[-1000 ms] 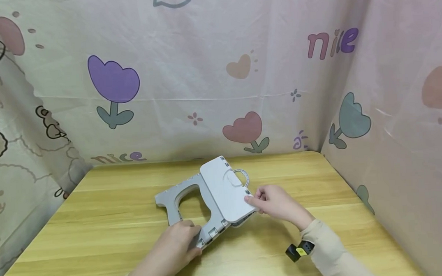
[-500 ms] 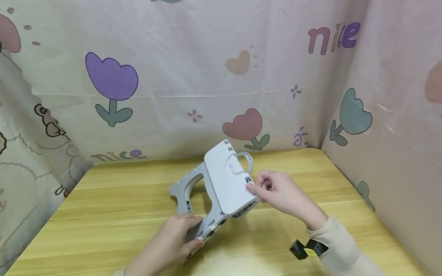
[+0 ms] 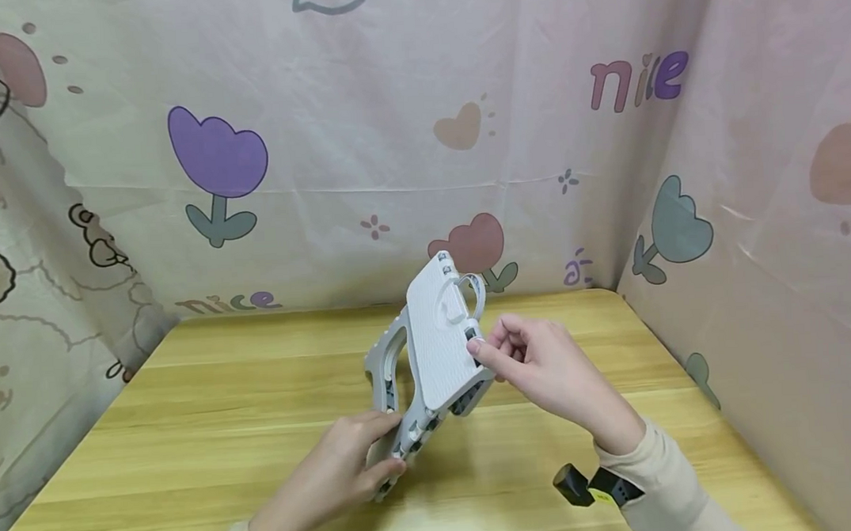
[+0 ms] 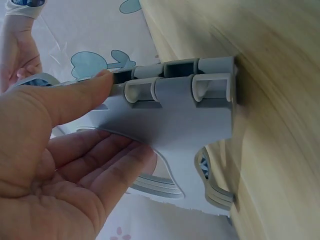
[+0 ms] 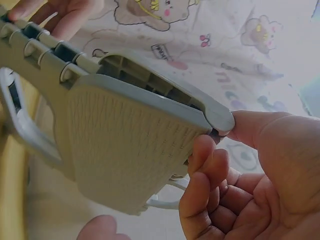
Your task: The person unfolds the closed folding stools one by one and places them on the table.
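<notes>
A grey and white plastic folding stool [image 3: 439,340] stands tilted on the table, partly folded, its textured white top panel slanting up to the right. My left hand [image 3: 352,463] grips the grey leg panel low down. In the left wrist view the thumb lies over the hinged edge [image 4: 177,82] while the fingers reach into the leg's cutout. My right hand [image 3: 544,371] pinches the hinged outer edge of the top between thumb and fingers. A curved carrying handle [image 3: 478,291] sticks out beyond those fingers. The right wrist view shows the ribbed underside [image 5: 150,82] of the folded top.
The stool rests on a wood-grain table [image 3: 189,410]. Behind it hangs a printed curtain [image 3: 342,142] with flowers and lettering, continuing along both sides. A black device [image 3: 595,485] is strapped to the right wrist.
The stool has been tipped up and turned more edge-on, its top rising and its leg panel shifting right. Both hands keep their hold; the right one has risen a little.
</notes>
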Available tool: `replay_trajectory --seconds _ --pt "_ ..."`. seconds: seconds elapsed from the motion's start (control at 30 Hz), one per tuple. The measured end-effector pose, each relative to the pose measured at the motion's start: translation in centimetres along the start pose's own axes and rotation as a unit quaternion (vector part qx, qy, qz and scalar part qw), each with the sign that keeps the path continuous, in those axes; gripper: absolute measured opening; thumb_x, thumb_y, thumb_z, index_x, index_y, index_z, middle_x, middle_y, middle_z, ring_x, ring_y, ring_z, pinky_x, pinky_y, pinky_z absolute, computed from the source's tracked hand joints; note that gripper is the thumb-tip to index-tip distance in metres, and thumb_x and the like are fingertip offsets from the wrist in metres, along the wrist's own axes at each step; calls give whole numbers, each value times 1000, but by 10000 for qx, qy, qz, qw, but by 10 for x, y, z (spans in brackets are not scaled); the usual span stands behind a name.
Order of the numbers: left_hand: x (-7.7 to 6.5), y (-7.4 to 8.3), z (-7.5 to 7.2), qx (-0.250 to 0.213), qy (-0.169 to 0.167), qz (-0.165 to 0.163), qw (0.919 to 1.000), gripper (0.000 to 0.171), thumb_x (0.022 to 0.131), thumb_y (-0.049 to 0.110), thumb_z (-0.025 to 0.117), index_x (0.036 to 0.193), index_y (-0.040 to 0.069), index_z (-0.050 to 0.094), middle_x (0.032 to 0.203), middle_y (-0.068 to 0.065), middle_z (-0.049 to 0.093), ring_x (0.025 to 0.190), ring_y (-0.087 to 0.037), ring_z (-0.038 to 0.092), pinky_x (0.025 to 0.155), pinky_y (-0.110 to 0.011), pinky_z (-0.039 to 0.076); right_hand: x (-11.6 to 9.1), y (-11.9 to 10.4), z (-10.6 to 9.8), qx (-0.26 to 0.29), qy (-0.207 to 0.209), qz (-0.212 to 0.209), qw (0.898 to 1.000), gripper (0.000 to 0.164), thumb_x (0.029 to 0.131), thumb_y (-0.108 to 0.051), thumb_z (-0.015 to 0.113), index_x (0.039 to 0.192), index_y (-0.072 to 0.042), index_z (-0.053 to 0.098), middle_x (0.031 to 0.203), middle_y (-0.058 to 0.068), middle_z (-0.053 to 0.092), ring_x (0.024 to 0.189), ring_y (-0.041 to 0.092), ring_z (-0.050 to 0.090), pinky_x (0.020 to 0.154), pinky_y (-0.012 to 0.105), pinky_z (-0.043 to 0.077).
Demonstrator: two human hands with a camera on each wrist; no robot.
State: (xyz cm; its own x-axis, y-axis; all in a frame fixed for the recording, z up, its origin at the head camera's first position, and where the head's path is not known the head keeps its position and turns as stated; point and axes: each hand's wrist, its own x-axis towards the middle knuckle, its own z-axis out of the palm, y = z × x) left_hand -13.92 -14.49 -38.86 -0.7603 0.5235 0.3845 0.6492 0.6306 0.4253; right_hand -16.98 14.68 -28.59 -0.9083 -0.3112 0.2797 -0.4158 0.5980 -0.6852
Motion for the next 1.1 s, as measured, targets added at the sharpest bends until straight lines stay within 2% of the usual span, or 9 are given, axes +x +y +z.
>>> replay_trajectory --seconds 0.23,0.43,0.63,0.87,0.97,1.1 --pt "2 3 6 -189 122 58 9997 51 83 14 92 130 4 74 120 -8 81 110 -25 79 97 -44 66 -3 -17 -1 113 116 -176 9997 24 102 -41 74 91 -20 69 73 -7 66 61 12 57 54 25 46" --pt "4 8 10 -323 137 157 9993 52 86 14 89 135 6 72 122 -7 81 114 -25 78 100 -45 64 -5 -30 2 222 216 -503 9983 15 101 -36 76 95 -23 71 78 -10 69 67 12 62 59 24 50" --pt "6 11 19 -480 224 379 9979 42 87 8 87 127 8 73 117 -3 82 114 -21 78 100 -43 64 -6 -39 7 379 195 -793 9959 9 100 -31 77 100 -23 73 84 -13 72 75 10 67 66 24 55" --pt "8 14 24 -987 32 62 9951 32 89 6 85 118 9 72 119 -3 81 115 -20 77 99 -36 65 -4 -42 14 582 70 -1237 9906 8 101 -27 76 107 -21 74 87 -13 72 78 7 67 70 24 57" --pt "8 14 25 -1041 -13 -39 9946 31 90 7 86 118 9 72 120 -5 81 116 -23 77 98 -35 65 -4 -37 14 737 -106 -1370 9878 19 98 -25 81 112 -18 71 92 -10 72 81 9 68 74 25 60" --pt "8 13 24 -1016 -13 -39 9948 36 88 7 86 121 7 72 125 -11 79 118 -28 77 98 -34 64 -5 -21 15 959 -687 -1299 9845 44 86 -26 92 116 -13 64 99 -3 73 88 15 71 82 27 64"
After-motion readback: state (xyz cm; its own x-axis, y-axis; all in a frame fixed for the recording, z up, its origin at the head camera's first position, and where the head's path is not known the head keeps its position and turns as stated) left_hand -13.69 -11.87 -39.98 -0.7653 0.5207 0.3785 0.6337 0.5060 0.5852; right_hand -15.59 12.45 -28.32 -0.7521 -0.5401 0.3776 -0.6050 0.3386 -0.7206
